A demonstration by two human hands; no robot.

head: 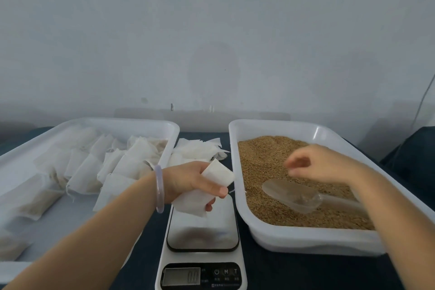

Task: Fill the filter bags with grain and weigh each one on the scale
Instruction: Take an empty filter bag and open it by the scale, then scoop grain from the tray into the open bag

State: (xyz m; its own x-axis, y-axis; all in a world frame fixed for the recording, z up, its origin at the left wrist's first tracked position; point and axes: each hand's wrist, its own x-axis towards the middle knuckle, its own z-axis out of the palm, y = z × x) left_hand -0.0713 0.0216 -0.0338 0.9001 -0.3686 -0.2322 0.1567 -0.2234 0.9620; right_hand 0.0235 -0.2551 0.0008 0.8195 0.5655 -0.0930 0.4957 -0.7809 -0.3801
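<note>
A bag [213, 183] is gripped in the left hand [188, 179] over the scale's [202, 231] far edge, between the trays [170, 139]. The right hand [322, 162] is held slack and empty above the scoop [292, 195].

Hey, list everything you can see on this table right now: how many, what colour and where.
left tray: one, white, left of the scale
filled filter bags: many, white, piled in the left tray
empty filter bags: small heap, white, between the trays, behind the scale
scale: one, white with steel platform, centre front, display reads 0.0
right tray: one, white, right of the scale
grain: a layer, brown, in the right tray
scoop: one, clear, lying on the grain
table: one, dark blue, under everything
held filter bag: one, white, above the scale
bracelet: one, pale lilac, left wrist
left hand: grips the held filter bag
right hand: holds nothing, fingers loosely curled, above the scoop
</note>
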